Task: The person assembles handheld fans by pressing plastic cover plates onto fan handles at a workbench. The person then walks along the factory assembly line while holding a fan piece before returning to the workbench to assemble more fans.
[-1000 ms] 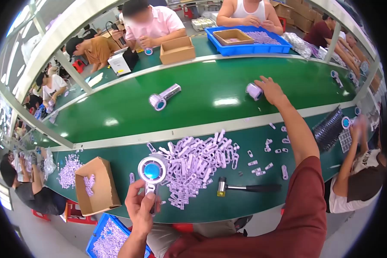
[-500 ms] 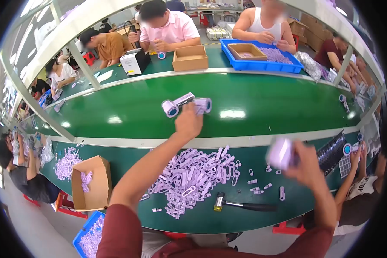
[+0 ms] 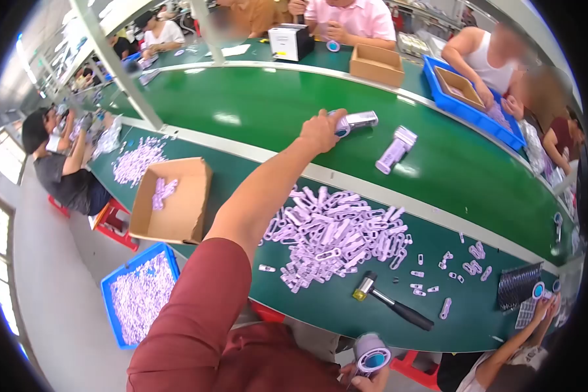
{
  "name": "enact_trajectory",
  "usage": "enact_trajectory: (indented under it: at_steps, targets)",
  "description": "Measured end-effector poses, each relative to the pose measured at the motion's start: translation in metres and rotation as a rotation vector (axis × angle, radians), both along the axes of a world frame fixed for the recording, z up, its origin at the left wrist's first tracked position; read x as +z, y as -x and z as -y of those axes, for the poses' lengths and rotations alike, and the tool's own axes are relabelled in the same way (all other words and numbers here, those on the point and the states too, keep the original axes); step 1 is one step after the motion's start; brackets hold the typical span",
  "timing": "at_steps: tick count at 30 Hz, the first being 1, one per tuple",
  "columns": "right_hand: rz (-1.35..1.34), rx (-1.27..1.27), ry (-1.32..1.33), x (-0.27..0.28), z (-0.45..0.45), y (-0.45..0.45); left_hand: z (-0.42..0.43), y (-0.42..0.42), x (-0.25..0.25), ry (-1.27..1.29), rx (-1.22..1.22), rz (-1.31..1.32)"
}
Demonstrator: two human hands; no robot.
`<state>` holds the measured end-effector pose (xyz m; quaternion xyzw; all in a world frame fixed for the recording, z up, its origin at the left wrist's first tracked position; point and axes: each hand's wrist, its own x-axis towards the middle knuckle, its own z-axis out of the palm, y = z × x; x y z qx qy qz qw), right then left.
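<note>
My left hand (image 3: 321, 132) reaches over the green belt, its fingers closed round the head end of a lilac handheld fan (image 3: 362, 120). To the right of it a second lilac fan (image 3: 396, 150) lies on the belt, apart from my hand. Low in view, close to my body, my right hand (image 3: 371, 380) grips another lilac fan (image 3: 372, 355) with its round teal-centred face turned up. My right fingers are partly hidden by that fan. A heap of lilac plastic handle pieces (image 3: 340, 238) covers the worktable below my left arm.
A black-handled mallet (image 3: 398, 308) lies near the table edge, with small lilac parts (image 3: 417, 286) beside it. At left are a cardboard box (image 3: 183, 202) and a blue bin (image 3: 117, 313) of parts. A metal post (image 3: 127, 78) rises by the belt. Co-workers sit around.
My right hand has come down from above the table to near my body with its fan. My left hand now grips one belt fan, apart from the other. The view has swung left and down.
</note>
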<state>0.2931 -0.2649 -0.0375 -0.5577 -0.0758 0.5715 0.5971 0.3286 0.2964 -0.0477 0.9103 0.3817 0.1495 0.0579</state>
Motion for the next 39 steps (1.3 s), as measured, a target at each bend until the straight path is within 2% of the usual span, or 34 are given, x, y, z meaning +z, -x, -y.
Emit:
enact_trajectory:
  at_steps: [3, 6, 7, 8, 11, 15, 17, 19, 20, 23, 24, 28, 29, 31, 33, 34, 35, 37, 38, 39]
  targets:
    - [0.106, 0.048, -0.015, 0.009, -0.011, -0.01, 0.01, 0.033, 0.013, -0.061, 0.013, 0.067]
    - [0.25, 0.016, -0.069, 0.006, -0.019, -0.01, 0.049, 0.092, 0.048, -0.121, 0.113, 0.077]
    - [0.292, 0.006, -0.082, 0.003, -0.022, -0.01, 0.063, 0.113, 0.054, -0.17, 0.147, 0.049]
    - [0.385, 0.025, -0.143, -0.022, -0.014, -0.012, 0.078, 0.135, 0.059, -0.222, 0.183, 0.021]
    - [0.358, -0.05, -0.199, -0.016, -0.043, 0.012, 0.107, 0.193, 0.047, -0.324, 0.279, -0.042]
    - [0.288, 0.339, -0.391, -0.017, -0.073, 0.029, 0.12, 0.236, 0.008, -0.444, 0.384, -0.161]
    - [0.236, 0.364, -0.41, 0.013, -0.089, 0.057, 0.128, 0.245, 0.009, -0.34, 0.397, -0.161]
    - [0.263, 0.512, -0.483, 0.004, -0.097, 0.067, 0.138, 0.257, 0.019, -0.334, 0.378, -0.083]
    - [0.246, 0.558, -0.485, 0.01, -0.102, 0.073, 0.145, 0.26, 0.027, -0.25, 0.391, -0.175]
    - [0.244, 0.587, -0.468, 0.026, -0.118, 0.09, 0.154, 0.272, 0.019, -0.466, 0.226, 0.165]
    - [0.252, 0.575, -0.46, 0.026, -0.122, 0.091, 0.172, 0.277, 0.036, -0.557, 0.193, 0.246]
    - [0.221, 0.435, -0.425, 0.035, -0.142, 0.103, 0.254, 0.32, 0.048, 0.064, 0.144, 0.769]
    - [0.316, 0.365, -0.42, 0.033, -0.148, 0.111, 0.278, 0.332, 0.043, 0.253, 0.162, 0.916]
    - [0.371, 0.35, -0.38, 0.03, -0.16, 0.121, 0.316, 0.349, 0.022, 0.65, 0.05, 1.146]
    - [0.387, 0.511, -0.41, 0.024, -0.174, 0.13, 0.337, 0.348, 0.02, 0.8, -0.02, 1.192]
    - [0.515, 0.656, -0.446, 0.02, -0.185, 0.137, 0.343, 0.352, 0.012, 0.951, -0.081, 1.152]
    - [0.691, 0.777, -0.484, 0.02, -0.193, 0.145, 0.345, 0.348, 0.009, 0.759, -0.048, 1.239]
    - [0.922, 0.84, -0.579, 0.019, -0.206, 0.171, 0.35, 0.359, -0.004, 0.987, 0.127, 1.353]
    - [0.904, 0.896, -0.588, 0.019, -0.213, 0.179, 0.349, 0.368, -0.016, 0.996, 0.161, 1.374]
    - [0.969, 1.073, -0.637, 0.03, -0.225, 0.182, 0.35, 0.375, -0.024, 1.05, 0.193, 1.531]
